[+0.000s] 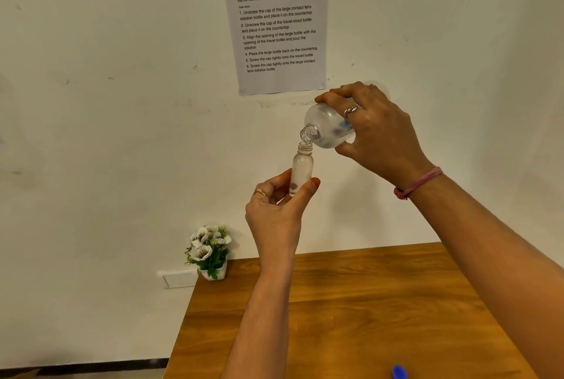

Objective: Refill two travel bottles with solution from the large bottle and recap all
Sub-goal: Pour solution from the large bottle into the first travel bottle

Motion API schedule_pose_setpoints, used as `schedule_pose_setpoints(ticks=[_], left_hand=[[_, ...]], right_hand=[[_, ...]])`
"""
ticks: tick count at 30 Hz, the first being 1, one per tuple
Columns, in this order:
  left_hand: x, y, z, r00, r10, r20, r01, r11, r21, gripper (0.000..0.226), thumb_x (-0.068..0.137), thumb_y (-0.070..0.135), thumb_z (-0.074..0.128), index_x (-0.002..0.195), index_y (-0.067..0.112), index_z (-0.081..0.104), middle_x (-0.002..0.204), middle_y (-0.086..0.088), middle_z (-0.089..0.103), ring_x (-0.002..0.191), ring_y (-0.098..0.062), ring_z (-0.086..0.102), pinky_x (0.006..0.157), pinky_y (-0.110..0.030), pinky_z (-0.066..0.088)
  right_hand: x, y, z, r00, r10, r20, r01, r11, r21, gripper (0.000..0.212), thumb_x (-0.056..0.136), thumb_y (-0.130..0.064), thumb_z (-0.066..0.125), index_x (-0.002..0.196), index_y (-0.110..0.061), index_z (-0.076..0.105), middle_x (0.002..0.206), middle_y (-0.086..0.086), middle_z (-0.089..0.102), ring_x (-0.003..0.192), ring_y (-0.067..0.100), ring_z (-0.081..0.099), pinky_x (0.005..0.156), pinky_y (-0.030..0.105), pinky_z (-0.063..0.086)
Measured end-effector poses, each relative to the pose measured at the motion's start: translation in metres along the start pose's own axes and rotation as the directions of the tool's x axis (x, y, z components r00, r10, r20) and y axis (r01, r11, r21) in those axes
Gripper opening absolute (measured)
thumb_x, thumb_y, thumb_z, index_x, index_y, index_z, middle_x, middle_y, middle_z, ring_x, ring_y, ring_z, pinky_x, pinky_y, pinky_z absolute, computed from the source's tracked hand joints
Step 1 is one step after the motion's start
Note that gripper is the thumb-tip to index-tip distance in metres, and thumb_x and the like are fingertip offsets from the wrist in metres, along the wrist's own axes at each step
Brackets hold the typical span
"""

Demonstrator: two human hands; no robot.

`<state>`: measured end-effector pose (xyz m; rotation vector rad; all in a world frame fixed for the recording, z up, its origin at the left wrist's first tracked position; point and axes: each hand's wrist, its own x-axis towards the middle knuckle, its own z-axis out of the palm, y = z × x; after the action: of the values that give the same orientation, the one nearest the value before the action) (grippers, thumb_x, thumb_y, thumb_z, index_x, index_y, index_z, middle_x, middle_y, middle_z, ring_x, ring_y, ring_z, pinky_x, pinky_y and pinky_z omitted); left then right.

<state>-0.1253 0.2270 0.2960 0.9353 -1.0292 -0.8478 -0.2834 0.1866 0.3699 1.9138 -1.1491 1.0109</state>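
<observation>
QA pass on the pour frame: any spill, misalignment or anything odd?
Nothing stands out. The large bottle is tipped with its neck over the open travel bottle, held upright; no drips show. A blue cap lies on the table.

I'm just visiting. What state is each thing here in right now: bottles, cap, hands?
Large bottle: uncapped, tipped mouth-down over the travel bottle.
Travel bottle: uncapped, upright, held in the air.
Blue cap: off, lying on the table.
Left hand: pinching the travel bottle's lower part.
Right hand: gripping the large bottle.
Paper sheet: stuck to the wall.
</observation>
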Motion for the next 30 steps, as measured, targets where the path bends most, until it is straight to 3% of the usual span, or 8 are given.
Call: schedule_pose_setpoints(ticks=[5, 9, 13, 18, 23, 30], left_hand=[[-0.001, -0.001, 0.000, 1.000, -0.006, 0.003, 0.006, 1.000, -0.009, 0.034, 0.065, 0.021, 0.085, 0.093, 0.027, 0.066, 0.090, 0.009, 0.070, 0.076, 0.009, 0.064, 0.061, -0.004, 0.048], [-0.001, -0.004, 0.001, 1.000, -0.027, 0.005, 0.028, 0.999, -0.035, 0.034, 0.064, 0.022, 0.085, 0.091, 0.029, 0.067, 0.090, 0.006, 0.072, 0.080, -0.001, 0.068, 0.063, -0.009, 0.050], [-0.002, -0.007, 0.001, 0.999, -0.035, 0.009, 0.036, 0.998, -0.055, 0.033, 0.064, 0.021, 0.085, 0.090, 0.028, 0.066, 0.090, 0.004, 0.072, 0.081, -0.003, 0.068, 0.064, -0.010, 0.050], [-0.007, -0.018, 0.001, 0.997, -0.071, 0.036, 0.073, 0.995, -0.068, 0.034, 0.065, 0.020, 0.085, 0.093, 0.025, 0.066, 0.093, 0.001, 0.073, 0.087, -0.008, 0.069, 0.066, -0.012, 0.051], [-0.020, -0.040, -0.003, 0.989, -0.119, 0.089, 0.123, 0.991, -0.042, 0.035, 0.068, 0.015, 0.083, 0.095, 0.024, 0.064, 0.094, 0.003, 0.073, 0.087, -0.005, 0.069, 0.067, -0.013, 0.052], [-0.056, -0.090, -0.018, 0.960, -0.236, 0.153, 0.227, 0.971, 0.076, 0.041, 0.070, 0.013, 0.081, 0.107, 0.014, 0.062, 0.100, 0.000, 0.072, 0.091, -0.009, 0.070, 0.075, -0.020, 0.055]], right_hand=[[-0.003, -0.001, 0.000, 0.998, 0.045, 0.046, -0.046, 0.998, 0.032, 0.066, 0.063, -0.017, 0.082, 0.124, -0.015, 0.057, 0.116, 0.011, 0.059, 0.104, 0.031, 0.056, 0.067, 0.036, 0.053], [-0.006, 0.000, 0.002, 0.990, 0.098, 0.106, -0.104, 0.993, 0.048, 0.066, 0.064, -0.019, 0.080, 0.126, -0.019, 0.055, 0.116, 0.006, 0.057, 0.104, 0.026, 0.054, 0.063, 0.025, 0.040], [-0.011, 0.002, 0.003, 0.966, 0.180, 0.187, -0.204, 0.972, 0.118, 0.069, 0.065, -0.023, 0.080, 0.128, -0.024, 0.051, 0.117, 0.001, 0.054, 0.105, 0.020, 0.051, 0.064, 0.024, 0.041], [-0.021, 0.009, 0.009, 0.881, 0.359, 0.308, -0.452, 0.833, 0.320, 0.070, 0.060, -0.030, 0.082, 0.123, -0.031, 0.052, 0.108, -0.005, 0.051, 0.094, 0.013, 0.051, 0.070, 0.027, 0.047], [-0.051, 0.014, 0.019, 0.791, 0.453, 0.411, -0.607, 0.664, 0.437, 0.073, 0.059, -0.022, 0.085, 0.124, -0.027, 0.052, 0.112, -0.003, 0.052, 0.097, 0.010, 0.048, 0.068, 0.007, 0.040], [-0.107, 0.011, 0.026, 0.691, 0.504, 0.518, -0.721, 0.527, 0.450, 0.074, 0.060, -0.019, 0.086, 0.125, -0.023, 0.051, 0.115, -0.003, 0.052, 0.104, 0.012, 0.047, 0.082, 0.021, 0.040]])
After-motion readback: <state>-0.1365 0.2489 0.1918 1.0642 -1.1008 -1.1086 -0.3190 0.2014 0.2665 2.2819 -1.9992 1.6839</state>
